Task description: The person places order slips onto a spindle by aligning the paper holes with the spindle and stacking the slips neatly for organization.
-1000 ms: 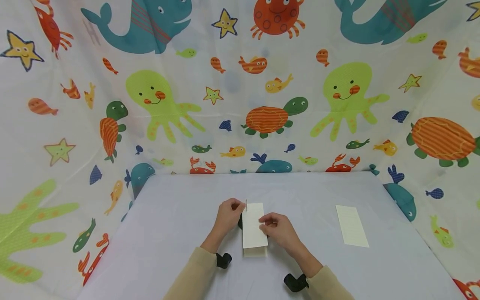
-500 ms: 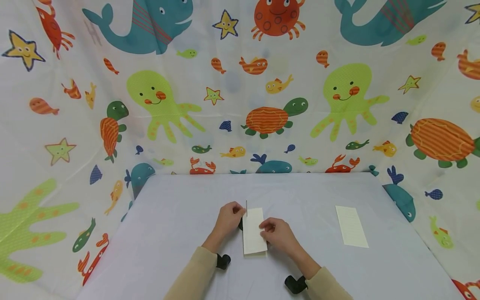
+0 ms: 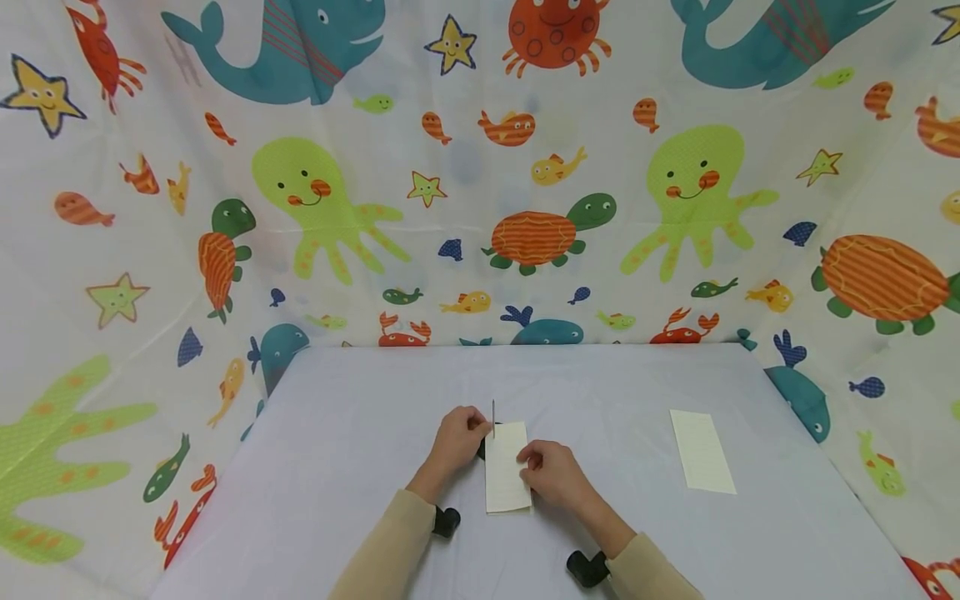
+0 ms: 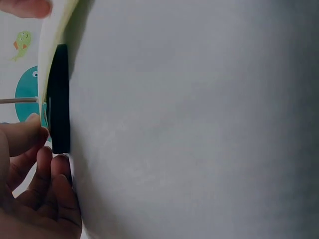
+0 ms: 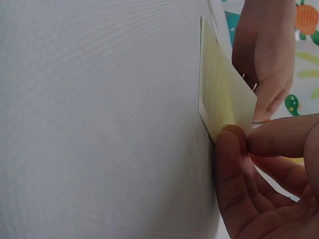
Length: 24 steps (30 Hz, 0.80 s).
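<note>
Pale cream lined note sheets, one over another, lie in front of me on the table. A black binder clip sits at their left edge, its thin wire handle standing up. My left hand pinches at the clip's far end, by the sheets' upper left corner; its fingers partly hide exactly what they grip. Between thumb and fingers, my right hand pinches the right edge of the sheets. In the right wrist view the sheets' lined face shows, tilted up from the table.
Another cream lined sheet lies flat on the right of the white-covered table. A sea-animal printed curtain hangs behind and on both sides. Black wrist cameras sit below both hands.
The sheets have come down flatter, so the gap between the layers at the near end has nearly gone. Both hands have moved slightly toward me, still pinching.
</note>
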### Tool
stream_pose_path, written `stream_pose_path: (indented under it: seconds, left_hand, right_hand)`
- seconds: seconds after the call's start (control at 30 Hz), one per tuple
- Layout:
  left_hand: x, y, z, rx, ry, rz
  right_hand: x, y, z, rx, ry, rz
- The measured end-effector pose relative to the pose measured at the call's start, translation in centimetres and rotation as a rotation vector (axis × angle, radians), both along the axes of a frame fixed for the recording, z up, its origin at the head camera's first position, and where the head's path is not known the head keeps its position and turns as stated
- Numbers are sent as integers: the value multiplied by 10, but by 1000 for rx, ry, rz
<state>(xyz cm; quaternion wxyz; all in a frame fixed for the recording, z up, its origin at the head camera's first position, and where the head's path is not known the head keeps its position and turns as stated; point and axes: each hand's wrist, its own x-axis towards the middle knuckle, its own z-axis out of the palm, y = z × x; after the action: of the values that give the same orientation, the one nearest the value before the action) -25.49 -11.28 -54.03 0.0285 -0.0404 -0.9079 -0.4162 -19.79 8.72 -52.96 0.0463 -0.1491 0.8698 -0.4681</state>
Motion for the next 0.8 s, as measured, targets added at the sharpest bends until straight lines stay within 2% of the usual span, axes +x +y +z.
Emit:
stream_pose_path:
  seconds: [0.33, 0.6, 0.7, 0.8]
  left_hand:
    - [-2, 0, -1, -69, 14, -6]
    - [3, -2, 0, -19, 37, 1]
    - [6, -4, 1, -20, 36, -34]
    - [8, -5, 3, -38, 36, -96]
  right_hand:
    - [2, -2, 4, 78, 32, 22]
    - [3, -3, 5, 89, 19, 26]
    - [2, -2, 4, 91, 7, 26]
    - [0, -1, 2, 95, 1, 27]
